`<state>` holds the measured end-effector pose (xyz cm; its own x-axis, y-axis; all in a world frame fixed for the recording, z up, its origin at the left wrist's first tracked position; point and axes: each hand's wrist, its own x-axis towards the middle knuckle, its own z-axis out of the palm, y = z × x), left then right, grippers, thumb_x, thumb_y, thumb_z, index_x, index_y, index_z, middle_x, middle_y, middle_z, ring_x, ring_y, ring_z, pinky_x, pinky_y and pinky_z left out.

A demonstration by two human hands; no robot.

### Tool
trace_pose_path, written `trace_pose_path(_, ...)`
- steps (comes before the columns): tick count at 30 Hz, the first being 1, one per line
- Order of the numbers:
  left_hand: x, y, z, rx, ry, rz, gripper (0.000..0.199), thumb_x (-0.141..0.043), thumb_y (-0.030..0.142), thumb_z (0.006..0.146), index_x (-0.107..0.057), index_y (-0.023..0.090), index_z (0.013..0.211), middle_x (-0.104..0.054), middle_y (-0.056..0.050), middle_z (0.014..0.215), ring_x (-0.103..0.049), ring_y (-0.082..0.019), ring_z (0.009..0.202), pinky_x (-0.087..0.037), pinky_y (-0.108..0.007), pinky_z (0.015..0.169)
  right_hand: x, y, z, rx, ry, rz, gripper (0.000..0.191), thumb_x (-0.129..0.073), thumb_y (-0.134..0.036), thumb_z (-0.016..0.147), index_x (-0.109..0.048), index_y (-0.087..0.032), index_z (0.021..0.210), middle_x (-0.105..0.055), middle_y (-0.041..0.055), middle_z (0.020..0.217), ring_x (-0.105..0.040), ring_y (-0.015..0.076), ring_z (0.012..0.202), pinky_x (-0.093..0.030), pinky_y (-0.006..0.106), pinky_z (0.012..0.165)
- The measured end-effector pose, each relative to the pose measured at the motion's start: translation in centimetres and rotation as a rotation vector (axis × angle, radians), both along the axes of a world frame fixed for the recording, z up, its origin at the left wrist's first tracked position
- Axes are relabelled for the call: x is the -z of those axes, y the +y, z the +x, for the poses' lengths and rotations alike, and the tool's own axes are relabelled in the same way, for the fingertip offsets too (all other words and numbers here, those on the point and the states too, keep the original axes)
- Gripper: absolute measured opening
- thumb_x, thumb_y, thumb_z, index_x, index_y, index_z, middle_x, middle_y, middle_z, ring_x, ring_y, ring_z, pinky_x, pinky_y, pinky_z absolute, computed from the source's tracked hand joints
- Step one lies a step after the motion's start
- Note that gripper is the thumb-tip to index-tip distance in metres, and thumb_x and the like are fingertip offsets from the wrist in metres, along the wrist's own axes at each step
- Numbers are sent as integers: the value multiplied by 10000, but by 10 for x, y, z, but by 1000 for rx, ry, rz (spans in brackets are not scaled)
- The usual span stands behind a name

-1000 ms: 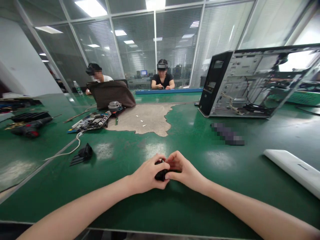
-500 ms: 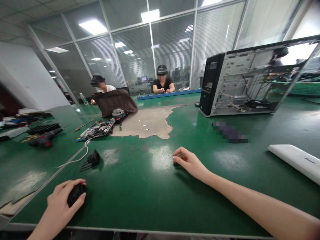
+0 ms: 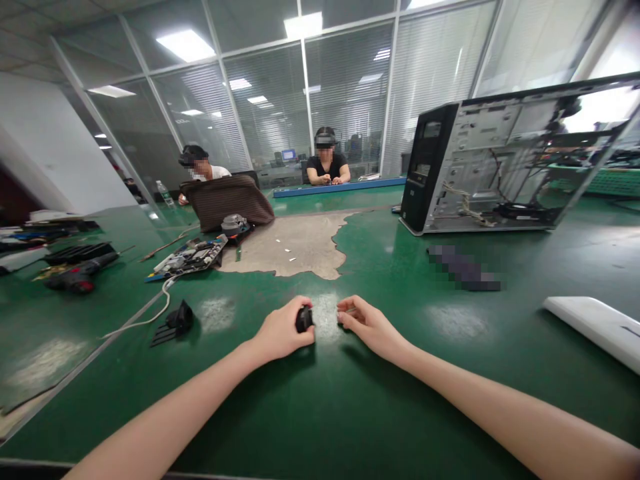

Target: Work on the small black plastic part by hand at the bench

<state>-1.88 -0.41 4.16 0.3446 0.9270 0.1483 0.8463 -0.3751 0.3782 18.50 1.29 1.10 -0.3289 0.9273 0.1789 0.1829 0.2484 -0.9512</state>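
Near the middle of the green table [image 3: 320, 413], my left hand [image 3: 284, 331] is closed around a small black rounded object [image 3: 303, 319], which looks like a computer mouse. Just to its right is my right hand [image 3: 364, 324], its fingers curled with the fingertips near the thumb. Whether anything small is between those fingertips cannot be made out. A short gap separates the two hands. To the left, a black plastic part with slats [image 3: 175, 323] lies on the table.
An open computer case [image 3: 430, 173] stands at the back right, a white device [image 3: 595, 327] at the right edge. Left lie a circuit board [image 3: 190, 257], a cable [image 3: 163, 308] and a power tool [image 3: 83, 272]. A brown cloth-covered object [image 3: 227, 200] is farther back. Two people sit across.
My left hand has moved from the lower left to the middle, carrying the black object beside my right hand. My right hand has shifted slightly left.
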Motion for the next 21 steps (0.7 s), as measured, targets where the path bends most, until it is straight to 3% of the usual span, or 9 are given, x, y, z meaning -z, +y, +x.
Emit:
trace_pose_path(3, 6, 29, 47, 128, -47, 40, 442, -547, 294, 688, -428, 222, 1108, -605, -41, 1027, -608, -241, 887, -473, -351, 755, 3, 9, 5, 27, 45, -29, 242, -498, -325, 809, -455, -162, 983, -572, 56, 918, -599, 122, 662, -509, 288, 593)
trace_pose_path(6, 14, 35, 62, 169, -76, 48, 604, -571, 303, 680, -317, 199, 1218, -597, -72, 1048, -617, -253, 870, -483, -368, 739, 4, 16, 12, 25, 75, -50, 232, -544, -300, 775, -464, -157, 939, -578, 51, 900, -604, 125, 665, -516, 311, 642)
trace_pose_path(11, 23, 26, 53, 197, -61, 145, 511, -564, 329, 722, -341, 185, 1158, -580, -86, 1039, -596, -259, 913, -493, -389, 727, 0, 9, 16, -59, 113, -53, 178, -617, -241, 723, -484, -174, 821, -575, 16, 853, -607, 158, 816, -510, 324, 760)
trace_pose_path(16, 28, 21, 44, 325, -97, 235, 603, -637, 358, 707, -298, 217, 1186, -483, -105, 1233, -493, -258, 1124, -465, -402, 858, 1, -4, 17, -155, 143, 54, 234, -633, -188, 729, -480, -203, 905, -523, -2, 922, -581, 156, 911, -470, 351, 881)
trace_pose_path(21, 30, 25, 39, 347, -85, 199, 599, -650, 375, 702, -308, 231, 1172, -546, -69, 1151, -561, -244, 1026, -491, -387, 814, 3, -4, 14, -154, 72, 75, 187, -599, -226, 772, -474, -207, 909, -509, 4, 920, -562, 153, 894, -478, 335, 853)
